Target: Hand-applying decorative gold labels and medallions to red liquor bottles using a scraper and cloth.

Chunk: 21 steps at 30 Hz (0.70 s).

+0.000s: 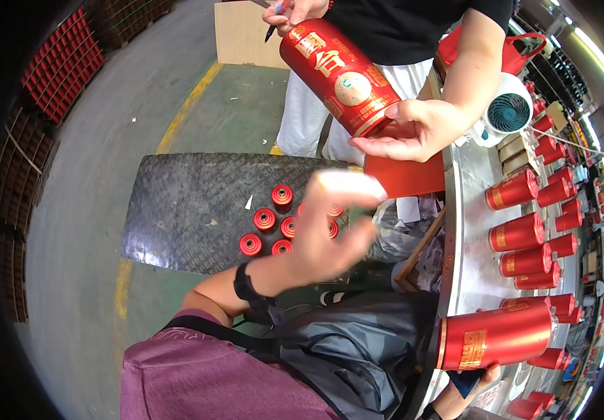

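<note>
My left hand (330,224), blurred by motion and with a dark band at its wrist, is raised over the dark patterned board. Its thumb and fingers are apart, and nothing shows between them. At the lower right my right hand (485,381) grips a large red bottle (495,341) with a gold pattern from below, partly hidden by it. Something dark blue (464,382) lies against that hand. Across from me, a person in black holds another red bottle (340,77) tilted, one hand (421,129) under its base and the other (295,10) with a dark pen at its top.
Several small red bottles (282,194) stand on the dark board (176,210). Along the right, a metal-topped bench (471,259) bears more red bottles (516,232) and a white fan (508,108). Crates (64,66) are stacked far left. A yellow line (188,108) crosses the floor.
</note>
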Motion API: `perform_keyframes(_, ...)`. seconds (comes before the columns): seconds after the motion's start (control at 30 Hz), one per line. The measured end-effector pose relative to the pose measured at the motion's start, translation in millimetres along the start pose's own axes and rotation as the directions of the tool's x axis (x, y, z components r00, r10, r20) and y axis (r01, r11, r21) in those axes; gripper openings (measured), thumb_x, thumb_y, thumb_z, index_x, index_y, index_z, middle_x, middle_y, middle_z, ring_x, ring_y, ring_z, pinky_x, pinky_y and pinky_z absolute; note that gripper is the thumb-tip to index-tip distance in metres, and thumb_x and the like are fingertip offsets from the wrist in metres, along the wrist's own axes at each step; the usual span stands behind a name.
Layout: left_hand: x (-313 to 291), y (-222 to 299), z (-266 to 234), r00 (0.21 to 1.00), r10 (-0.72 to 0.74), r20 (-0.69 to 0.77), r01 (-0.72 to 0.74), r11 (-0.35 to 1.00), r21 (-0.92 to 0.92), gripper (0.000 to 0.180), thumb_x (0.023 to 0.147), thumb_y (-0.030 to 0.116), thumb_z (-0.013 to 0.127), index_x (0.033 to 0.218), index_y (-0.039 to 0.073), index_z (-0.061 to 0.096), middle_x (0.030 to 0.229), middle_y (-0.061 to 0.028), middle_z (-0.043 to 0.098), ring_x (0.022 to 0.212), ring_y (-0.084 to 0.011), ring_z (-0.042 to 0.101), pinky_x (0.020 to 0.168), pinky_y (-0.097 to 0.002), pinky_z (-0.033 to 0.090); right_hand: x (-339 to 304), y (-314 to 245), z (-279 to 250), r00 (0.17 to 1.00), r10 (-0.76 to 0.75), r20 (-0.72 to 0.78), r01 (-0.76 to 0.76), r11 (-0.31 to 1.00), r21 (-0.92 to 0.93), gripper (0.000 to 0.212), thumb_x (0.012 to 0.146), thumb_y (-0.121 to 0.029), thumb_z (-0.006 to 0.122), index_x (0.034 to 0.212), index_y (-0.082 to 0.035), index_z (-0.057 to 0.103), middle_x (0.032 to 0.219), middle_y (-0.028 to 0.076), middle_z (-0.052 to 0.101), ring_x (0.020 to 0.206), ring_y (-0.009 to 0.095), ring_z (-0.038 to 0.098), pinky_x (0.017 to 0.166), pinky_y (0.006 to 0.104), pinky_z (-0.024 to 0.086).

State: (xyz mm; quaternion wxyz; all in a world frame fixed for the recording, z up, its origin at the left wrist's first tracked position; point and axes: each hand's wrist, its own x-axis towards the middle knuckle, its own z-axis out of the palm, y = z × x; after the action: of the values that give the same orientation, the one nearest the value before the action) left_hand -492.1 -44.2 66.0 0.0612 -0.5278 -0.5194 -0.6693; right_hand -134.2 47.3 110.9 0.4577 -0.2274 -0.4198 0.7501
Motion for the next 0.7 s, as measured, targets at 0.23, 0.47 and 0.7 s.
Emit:
perform_keyframes(0.23, 66.0, -62.9, -31.7, 0.702, -0.637, -0.317, 0.36, 0.702, -0.614, 0.05, 0.104, 0.033, 0.059, 0.139, 0.0, 0.045, 0.138, -0.0149, 0.052, 0.133, -0.0282, 0.049, 0.114, -0.0425, 0.038, -38.7, -14.1, -65.4, 0.999, -0.029, -0.04, 0.026, 0.997, -0.079, 0.09, 0.087, -0.042, 0.072, 0.154, -0.003, 0.028, 0.155, 0.027, 0.035, 0.078, 0.023, 0.064, 0.049, 0.0295, 0.048)
perform_keyframes(0.47, 116.4, -56.5, -22.0, 0.828, -0.557, -0.066, 0.277, 0.508, -0.816, 0.07, 0.095, 0.053, 0.065, 0.145, 0.011, 0.038, 0.138, -0.0067, 0.053, 0.131, -0.0219, 0.05, 0.114, -0.0444, 0.039, -76.5, -25.1, -59.1, 0.97, -0.042, -0.24, -0.008, 0.979, -0.205, 0.071, 0.093, -0.045, 0.064, 0.146, -0.005, 0.04, 0.147, 0.019, 0.044, 0.094, 0.02, 0.059, 0.071, 0.0326, 0.045)
perform_keyframes(0.7, 112.2, -35.7, -5.6, 0.82, -0.572, -0.003, 0.277, 0.402, -0.873, 0.078, 0.088, 0.048, 0.076, 0.145, 0.008, 0.039, 0.135, -0.0081, 0.056, 0.125, -0.0227, 0.056, 0.11, -0.0436, 0.046, -135.6, -33.1, -51.6, 0.871, -0.072, -0.486, -0.095, 0.946, -0.31, 0.056, 0.1, -0.047, 0.055, 0.138, -0.006, 0.052, 0.139, 0.012, 0.054, 0.11, 0.017, 0.054, 0.094, 0.0357, 0.043)
